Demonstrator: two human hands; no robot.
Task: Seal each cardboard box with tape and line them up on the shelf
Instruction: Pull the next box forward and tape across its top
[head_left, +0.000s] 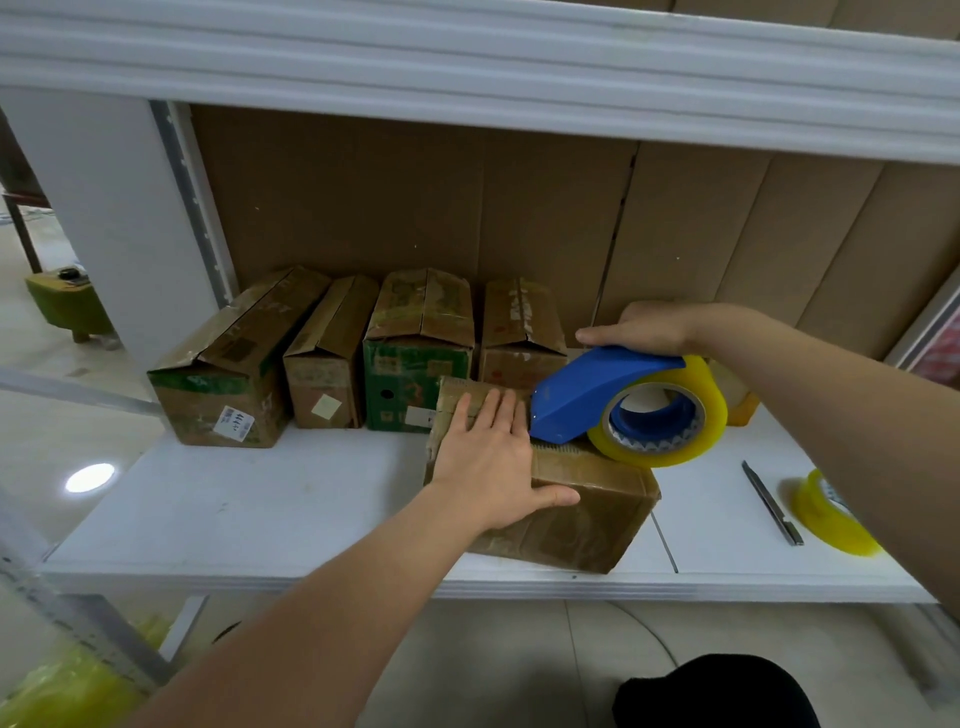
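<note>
Head view: hands (485, 457) flat on box (587, 514)

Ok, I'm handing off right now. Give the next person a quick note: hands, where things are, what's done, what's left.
Left hand: flat, pressing down the front box.
Right hand: grips the blue tape dispenser, which sits on that box's top seam.
Four boxes stand in a row at the back of the shelf. Spare tape roll and a cutter lie at right.
Done: nothing certain; some tops in the row look unsealed.
Left: finish taping the front box, line it up, check the rest.
</note>
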